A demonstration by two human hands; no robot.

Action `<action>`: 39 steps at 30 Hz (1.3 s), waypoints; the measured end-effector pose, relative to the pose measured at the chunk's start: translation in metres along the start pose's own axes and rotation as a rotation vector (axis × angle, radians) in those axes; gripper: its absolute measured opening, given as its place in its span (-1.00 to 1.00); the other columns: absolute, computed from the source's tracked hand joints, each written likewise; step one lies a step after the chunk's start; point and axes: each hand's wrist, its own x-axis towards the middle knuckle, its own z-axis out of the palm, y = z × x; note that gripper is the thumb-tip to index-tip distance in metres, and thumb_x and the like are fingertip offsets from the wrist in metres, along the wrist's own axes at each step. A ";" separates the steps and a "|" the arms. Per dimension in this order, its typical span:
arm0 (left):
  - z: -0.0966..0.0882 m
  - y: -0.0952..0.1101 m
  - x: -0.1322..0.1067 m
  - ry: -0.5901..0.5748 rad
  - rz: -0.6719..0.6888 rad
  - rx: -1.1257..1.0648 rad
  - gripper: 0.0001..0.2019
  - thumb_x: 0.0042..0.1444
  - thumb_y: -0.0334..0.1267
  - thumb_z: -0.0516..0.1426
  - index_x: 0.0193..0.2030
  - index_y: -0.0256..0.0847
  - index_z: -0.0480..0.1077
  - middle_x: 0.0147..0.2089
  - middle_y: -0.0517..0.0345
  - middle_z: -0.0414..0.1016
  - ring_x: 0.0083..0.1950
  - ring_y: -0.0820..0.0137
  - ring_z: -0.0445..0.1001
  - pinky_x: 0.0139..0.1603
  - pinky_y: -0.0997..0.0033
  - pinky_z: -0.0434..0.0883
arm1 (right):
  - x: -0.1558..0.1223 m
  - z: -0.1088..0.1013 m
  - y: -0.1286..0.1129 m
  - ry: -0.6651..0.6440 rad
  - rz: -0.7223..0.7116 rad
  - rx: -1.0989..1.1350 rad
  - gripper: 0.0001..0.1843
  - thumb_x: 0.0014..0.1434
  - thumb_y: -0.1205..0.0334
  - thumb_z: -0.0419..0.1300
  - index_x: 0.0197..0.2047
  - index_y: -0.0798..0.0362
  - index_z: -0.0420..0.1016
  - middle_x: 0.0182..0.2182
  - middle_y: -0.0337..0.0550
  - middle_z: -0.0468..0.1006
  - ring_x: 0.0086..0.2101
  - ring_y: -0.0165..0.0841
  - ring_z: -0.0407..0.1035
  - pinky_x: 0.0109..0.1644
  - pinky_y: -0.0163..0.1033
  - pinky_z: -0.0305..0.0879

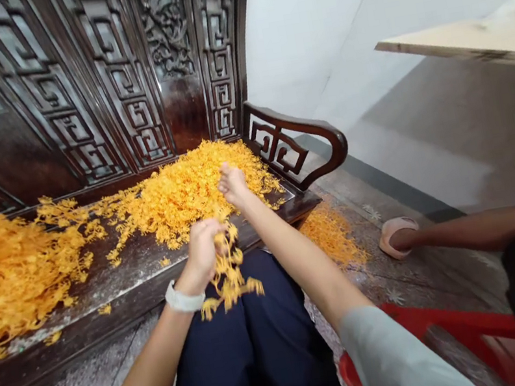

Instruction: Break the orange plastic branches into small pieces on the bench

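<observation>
Closely curled, the left hand [203, 247] holds dangling yellow strands [229, 277].

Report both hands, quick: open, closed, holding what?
Left hand: closed on a dangling bunch of yellow-orange pieces.
Right hand: curled closed; can't tell whether it holds anything.

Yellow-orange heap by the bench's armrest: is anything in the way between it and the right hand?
Nothing visible. The right hand shows against the yellow-orange heap; whether they touch is unclear. The left hand, holding a dangling cluster, is off to its left, and the armrest stands at the heap's right end.
</observation>
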 end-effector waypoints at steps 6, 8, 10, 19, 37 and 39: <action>-0.006 -0.002 -0.040 -0.199 0.282 0.343 -0.52 0.24 -0.15 0.14 -0.58 -0.14 -0.05 -0.57 0.30 -0.06 -0.49 0.48 -0.05 -0.40 0.34 -0.04 | -0.016 -0.039 -0.036 0.001 -0.131 -0.036 -0.66 0.31 0.10 0.40 -0.31 0.03 0.34 -0.67 -0.56 -0.02 -0.61 -0.57 -0.20 -0.56 -0.42 -0.19; -0.007 -0.001 -0.034 -0.186 0.306 0.375 -0.53 0.24 -0.16 0.15 -0.58 -0.14 -0.03 -0.57 0.30 -0.04 -0.49 0.47 -0.03 -0.39 0.33 -0.04 | -0.041 -0.040 -0.045 -0.255 -0.116 -0.143 -0.67 0.19 0.10 0.51 -0.25 0.09 0.49 -0.61 -0.45 0.20 -0.58 -0.57 -0.01 -0.52 -0.41 -0.07; -0.007 -0.001 -0.025 -0.197 0.287 0.371 -0.52 0.23 -0.14 0.17 -0.58 -0.14 -0.01 -0.57 0.30 -0.02 -0.49 0.47 -0.01 -0.39 0.34 -0.03 | -0.063 -0.035 -0.056 -0.610 -0.130 -0.266 -0.66 0.20 0.05 0.51 -0.17 0.10 0.57 -0.54 -0.33 0.37 -0.53 -0.53 0.17 -0.46 -0.37 0.06; -0.007 -0.011 -0.019 -0.102 0.209 0.276 -0.50 0.19 -0.12 0.26 -0.60 -0.16 0.07 -0.59 0.30 0.04 -0.50 0.50 0.02 -0.44 0.41 0.06 | -0.035 0.009 -0.021 -0.167 0.133 0.251 -0.57 0.43 -0.23 0.15 -0.17 -0.01 0.44 -0.53 -0.32 0.34 -0.56 -0.47 0.13 -0.49 -0.39 0.17; -0.001 0.009 -0.008 0.090 -0.082 -0.024 -0.69 -0.20 -0.21 0.34 -0.57 -0.19 0.26 -0.55 0.29 0.28 -0.55 0.54 0.27 -0.59 0.59 0.29 | -0.090 0.015 0.001 -0.640 0.020 0.334 -0.84 0.35 0.18 0.37 -0.24 0.05 0.55 -0.47 -0.31 0.51 -0.47 -0.47 0.35 -0.32 -0.36 0.38; -0.001 0.008 -0.007 0.097 -0.054 -0.027 -0.69 -0.18 -0.22 0.33 -0.59 -0.19 0.24 -0.56 0.29 0.26 -0.56 0.54 0.27 -0.59 0.59 0.29 | -0.084 0.017 0.004 -0.525 0.088 0.452 -0.85 0.43 0.27 0.28 -0.24 0.05 0.52 -0.43 -0.28 0.54 -0.42 -0.45 0.41 -0.24 -0.32 0.48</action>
